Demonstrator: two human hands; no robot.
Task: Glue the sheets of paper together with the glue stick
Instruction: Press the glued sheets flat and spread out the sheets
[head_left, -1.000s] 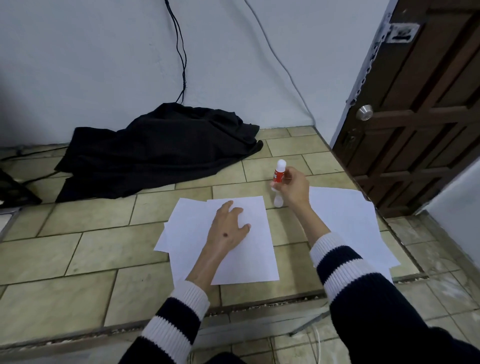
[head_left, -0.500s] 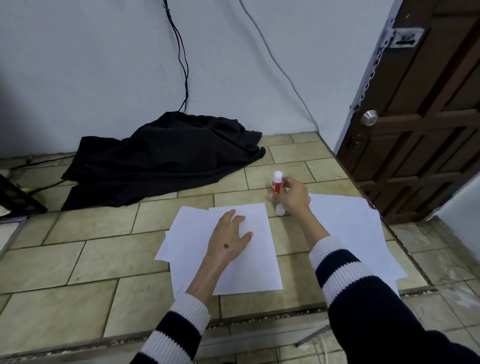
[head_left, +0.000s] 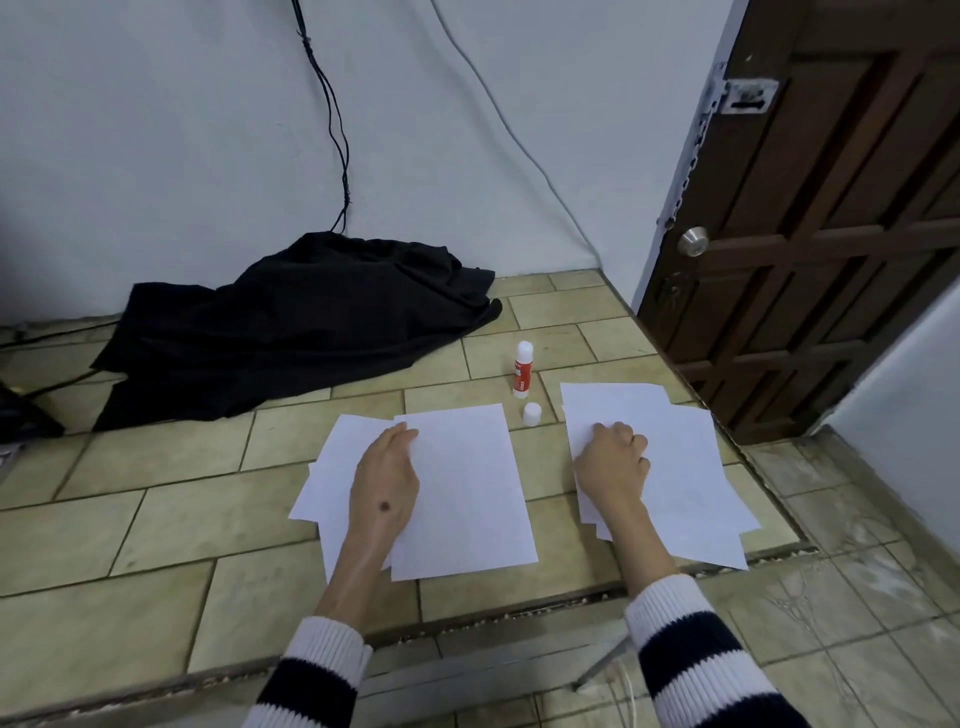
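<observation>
Right hand (head_left: 613, 462) has let go of glue stick (head_left: 522, 370); stick now upright on tile at 12 o'clock, cap (head_left: 532, 414) off beside it. Judged: gluing pass done, fetching next sheet. Right fingers curled, touching right stack (head_left: 691, 478) at 2 o'clock. Left hand (head_left: 384, 478) flat, fingers relaxed, on glued pile (head_left: 467, 499). Ledge edge (head_left: 519, 608) close at 6 o'clock; open tile at 9 o'clock.

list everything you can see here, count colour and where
glue stick: 1, red and white, upright on the tiles between the two paper piles
cap: 1, white, on the tiles just in front of the glue stick
left pile: several sheets, white, under the left hand
right pile: several sheets, white, under the right hand
cloth: 1, black, heaped by the wall
cables: black and white, down the wall
door: 1, brown, at right
left hand: on the left pile
right hand: on the right pile
</observation>
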